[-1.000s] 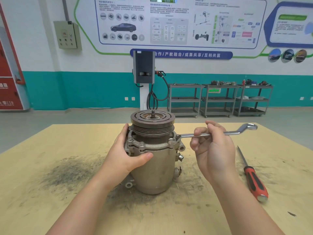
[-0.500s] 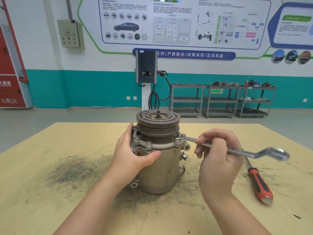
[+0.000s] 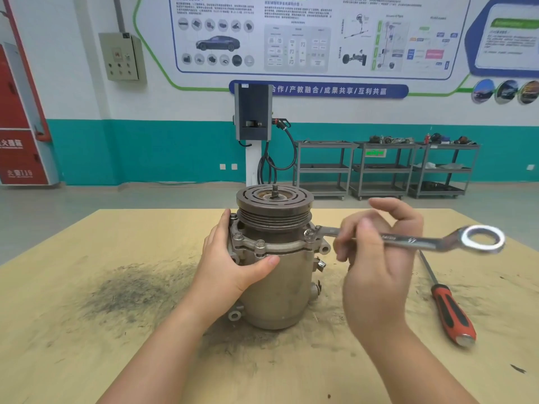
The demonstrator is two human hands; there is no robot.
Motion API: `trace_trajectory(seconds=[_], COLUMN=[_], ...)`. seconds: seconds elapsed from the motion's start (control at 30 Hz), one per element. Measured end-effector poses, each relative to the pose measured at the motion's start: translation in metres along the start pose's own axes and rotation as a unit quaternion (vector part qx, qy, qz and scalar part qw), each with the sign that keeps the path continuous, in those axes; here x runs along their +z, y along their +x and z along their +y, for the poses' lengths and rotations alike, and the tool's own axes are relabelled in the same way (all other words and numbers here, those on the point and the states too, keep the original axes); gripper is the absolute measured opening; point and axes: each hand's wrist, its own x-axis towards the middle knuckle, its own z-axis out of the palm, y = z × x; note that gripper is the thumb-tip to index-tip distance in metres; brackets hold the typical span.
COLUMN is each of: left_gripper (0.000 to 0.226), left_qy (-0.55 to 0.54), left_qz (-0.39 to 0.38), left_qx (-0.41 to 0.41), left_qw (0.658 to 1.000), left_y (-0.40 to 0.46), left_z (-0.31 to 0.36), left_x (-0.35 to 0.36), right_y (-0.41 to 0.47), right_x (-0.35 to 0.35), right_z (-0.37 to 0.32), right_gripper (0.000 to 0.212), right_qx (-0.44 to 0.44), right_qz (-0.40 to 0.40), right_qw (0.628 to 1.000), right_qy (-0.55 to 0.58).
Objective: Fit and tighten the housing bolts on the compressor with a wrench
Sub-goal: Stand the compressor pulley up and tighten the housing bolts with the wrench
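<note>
A grey compressor [image 3: 277,287] stands upright on the wooden table [image 3: 87,360], its dark pulley [image 3: 274,208] on top. Several bolts sit in the housing flange, one at the front [image 3: 260,244]. My left hand [image 3: 230,263] grips the housing's left side, thumb across the front below the flange. My right hand [image 3: 376,252] holds the shaft of a silver ring wrench [image 3: 437,242]; its near end sits on the right-hand flange bolt [image 3: 309,234] and its free ring points right. The index finger is raised and the hand is blurred.
A red-handled screwdriver [image 3: 450,312] lies on the table to the right of my right hand. Dark grime [image 3: 131,290] stains the table left of the compressor. Metal shelf carts [image 3: 385,170] and a charging post [image 3: 253,135] stand by the far wall.
My right hand swung the wrench handle toward me from the far right, then back up and away a little. My left hand kept its grip on the housing.
</note>
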Motion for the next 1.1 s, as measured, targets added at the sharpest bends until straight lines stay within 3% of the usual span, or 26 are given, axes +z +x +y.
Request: trace_trajectory(seconds=[0.13,0.37,0.43,0.57,0.67,0.8,0.9,0.97,1.1], left_gripper=[0.126,0.127,0.128,0.127,0.127,0.126,0.119,0.117,0.127], left_qy=[-0.003,0.000,0.002,0.014,0.024,0.015,-0.004,-0.004,0.005], left_qz=[-0.006,-0.007,-0.006,0.001,0.010,0.016,0.008,0.006,0.016], left_qx=[-0.001,0.003,0.001,0.001,0.000,0.001,-0.002,-0.003,-0.002], left_qw=[1.000,1.000,1.000,1.000,1.000,1.000,1.000,1.000,1.000], left_y=[-0.001,-0.002,-0.001,-0.001,0.000,0.001,0.002,0.002,-0.001], left_z=[0.000,0.003,0.002,0.002,0.001,0.000,-0.001,-0.002,-0.002], left_x=[-0.001,-0.001,-0.002,0.000,0.001,0.002,0.002,0.002,0.003], right_y=[0.013,0.029,0.029,0.022,0.004,-0.033,-0.050,-0.047,-0.021], right_x=[-0.010,-0.022,-0.023,-0.017,-0.008,0.016,0.029,0.028,0.016], right_z=[0.006,0.018,0.021,0.020,0.014,0.012,0.011,0.009,0.003], right_gripper=[0.024,0.022,0.022,0.028,0.032,0.024,0.024,0.021,0.012], right_qx=[0.155,0.324,0.336,0.269,0.132,-0.072,-0.097,-0.090,-0.105], right_qz=[0.075,0.116,0.113,0.126,0.136,0.022,-0.083,-0.113,-0.075], right_qw=[0.978,0.910,0.904,0.931,0.974,0.994,0.976,0.967,0.987], right_qy=[0.121,0.231,0.240,0.211,0.128,-0.075,-0.178,-0.208,-0.099])
